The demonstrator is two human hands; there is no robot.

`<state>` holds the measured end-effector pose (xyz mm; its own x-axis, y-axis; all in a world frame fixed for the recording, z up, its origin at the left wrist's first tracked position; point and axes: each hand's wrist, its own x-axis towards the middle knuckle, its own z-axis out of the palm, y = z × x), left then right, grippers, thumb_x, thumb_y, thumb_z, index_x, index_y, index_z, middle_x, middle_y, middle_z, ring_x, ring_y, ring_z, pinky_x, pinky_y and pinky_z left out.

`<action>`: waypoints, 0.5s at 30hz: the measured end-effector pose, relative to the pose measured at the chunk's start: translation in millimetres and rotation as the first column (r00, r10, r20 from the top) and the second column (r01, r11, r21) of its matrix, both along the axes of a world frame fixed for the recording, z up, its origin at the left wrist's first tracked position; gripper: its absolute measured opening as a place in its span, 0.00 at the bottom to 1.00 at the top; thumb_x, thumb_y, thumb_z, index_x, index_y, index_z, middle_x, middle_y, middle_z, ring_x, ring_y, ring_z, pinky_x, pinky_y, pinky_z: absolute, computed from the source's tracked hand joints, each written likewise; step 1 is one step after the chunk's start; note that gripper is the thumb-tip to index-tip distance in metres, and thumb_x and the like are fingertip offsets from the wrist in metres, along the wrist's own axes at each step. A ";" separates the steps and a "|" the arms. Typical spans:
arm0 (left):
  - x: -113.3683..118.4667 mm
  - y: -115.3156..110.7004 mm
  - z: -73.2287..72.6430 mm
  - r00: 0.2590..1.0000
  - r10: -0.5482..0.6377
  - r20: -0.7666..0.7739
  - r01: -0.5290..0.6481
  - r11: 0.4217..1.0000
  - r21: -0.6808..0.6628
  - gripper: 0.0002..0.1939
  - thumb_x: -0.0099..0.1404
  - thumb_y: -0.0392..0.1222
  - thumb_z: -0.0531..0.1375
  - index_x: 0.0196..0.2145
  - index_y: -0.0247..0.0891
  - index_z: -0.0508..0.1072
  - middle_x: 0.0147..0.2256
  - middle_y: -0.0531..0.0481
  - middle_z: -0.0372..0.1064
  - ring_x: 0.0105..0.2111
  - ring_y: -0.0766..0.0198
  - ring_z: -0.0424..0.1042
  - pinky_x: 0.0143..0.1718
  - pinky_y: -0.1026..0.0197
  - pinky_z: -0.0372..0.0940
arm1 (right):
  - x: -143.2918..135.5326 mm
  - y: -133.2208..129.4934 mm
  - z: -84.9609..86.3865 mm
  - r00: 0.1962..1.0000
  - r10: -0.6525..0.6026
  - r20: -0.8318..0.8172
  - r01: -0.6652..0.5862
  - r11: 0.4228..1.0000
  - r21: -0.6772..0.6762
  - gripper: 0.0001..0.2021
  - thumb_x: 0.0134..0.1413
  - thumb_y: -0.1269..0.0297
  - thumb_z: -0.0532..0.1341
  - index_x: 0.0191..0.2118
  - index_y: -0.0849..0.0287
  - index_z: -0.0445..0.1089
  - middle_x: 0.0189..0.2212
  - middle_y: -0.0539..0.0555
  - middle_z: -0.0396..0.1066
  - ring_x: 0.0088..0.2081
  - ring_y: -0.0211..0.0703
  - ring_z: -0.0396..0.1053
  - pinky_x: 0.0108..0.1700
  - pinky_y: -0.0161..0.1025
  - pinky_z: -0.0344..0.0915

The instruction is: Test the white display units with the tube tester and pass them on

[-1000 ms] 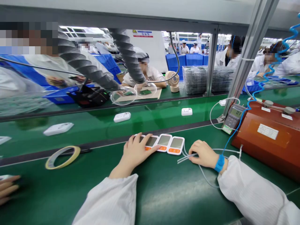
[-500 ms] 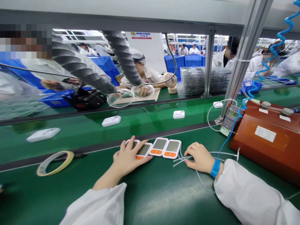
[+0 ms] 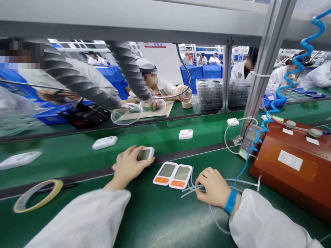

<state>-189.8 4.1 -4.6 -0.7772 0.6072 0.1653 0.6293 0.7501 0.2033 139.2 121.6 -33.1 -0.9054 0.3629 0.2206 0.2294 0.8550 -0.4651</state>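
Note:
My left hand [image 3: 129, 167] is closed around a white monitor [image 3: 145, 153] with a grey screen, held over the dark edge between the worktable and the green belt. Its fingers hide much of the casing, so whether a second unit is in the grip cannot be seen. Two more white monitors [image 3: 167, 171] with orange buttons lie side by side on the table, screens up. To their right, my right hand [image 3: 212, 186] rests low with bent fingers around several thin clear tubes [image 3: 192, 189], whose loose ends point at the monitors. A blue wrist strap [image 3: 231, 201] circles the right wrist.
White casings [image 3: 104, 142] sit spaced along the green belt [image 3: 144, 137]. A tape roll [image 3: 38, 195] lies at left. At right stand a red-brown box [image 3: 292, 165], a handheld pressure meter [image 3: 250, 140] and a metal post [image 3: 261, 75]. Co-workers sit beyond the belt.
My left hand has lifted from the table toward the belt with a monitor, leaving two monitors lying. My right hand stays at the tubes. Casings on the belt have shifted left in view.

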 end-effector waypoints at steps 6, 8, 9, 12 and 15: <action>-27.8 68.5 15.6 0.999 0.051 -0.016 -0.053 0.991 -0.121 0.37 0.60 0.69 0.53 0.61 0.50 0.64 0.67 0.42 0.50 0.62 0.28 0.50 0.56 0.27 0.52 | -0.9 1.3 -0.8 1.000 0.013 0.023 -0.014 1.000 0.023 0.07 0.54 0.62 0.65 0.40 0.55 0.73 0.41 0.52 0.72 0.50 0.47 0.65 0.47 0.42 0.60; -29.3 80.8 12.0 0.995 0.068 -0.073 -0.077 0.990 -0.119 0.37 0.59 0.71 0.52 0.60 0.50 0.65 0.67 0.41 0.48 0.63 0.27 0.48 0.56 0.27 0.51 | -1.4 2.1 -1.7 1.000 0.010 0.030 -0.011 1.000 0.026 0.07 0.55 0.61 0.65 0.40 0.55 0.73 0.41 0.51 0.72 0.50 0.47 0.64 0.47 0.42 0.59; -29.6 84.5 8.4 0.992 0.082 -0.100 -0.091 0.991 -0.096 0.38 0.59 0.72 0.51 0.60 0.50 0.65 0.68 0.40 0.47 0.63 0.27 0.47 0.57 0.28 0.51 | -1.5 2.5 -2.1 0.999 0.010 0.031 -0.011 0.999 0.030 0.07 0.55 0.61 0.65 0.40 0.54 0.73 0.41 0.51 0.72 0.50 0.47 0.64 0.47 0.42 0.59; -33.2 89.2 -4.6 0.982 0.176 -0.073 -0.179 0.984 -0.026 0.40 0.60 0.75 0.46 0.61 0.50 0.63 0.69 0.40 0.45 0.65 0.29 0.45 0.58 0.30 0.50 | -1.5 2.8 -2.7 0.999 0.015 0.030 -0.017 0.999 0.043 0.07 0.55 0.61 0.65 0.40 0.55 0.72 0.40 0.50 0.71 0.49 0.46 0.64 0.46 0.42 0.59; -42.6 90.7 -9.7 0.961 0.273 0.042 -0.269 0.959 -0.086 0.43 0.61 0.76 0.39 0.63 0.49 0.61 0.69 0.39 0.46 0.66 0.31 0.46 0.60 0.31 0.47 | -1.1 2.8 -2.8 0.999 0.020 0.027 -0.021 0.999 0.043 0.08 0.55 0.61 0.65 0.40 0.55 0.72 0.40 0.50 0.71 0.49 0.46 0.64 0.45 0.42 0.59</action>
<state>-232.4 94.9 -14.3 -0.9208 0.3818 0.0793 0.3899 0.9060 0.1645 138.0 124.4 -35.9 -0.9183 0.3346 0.2115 0.2233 0.8790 -0.4212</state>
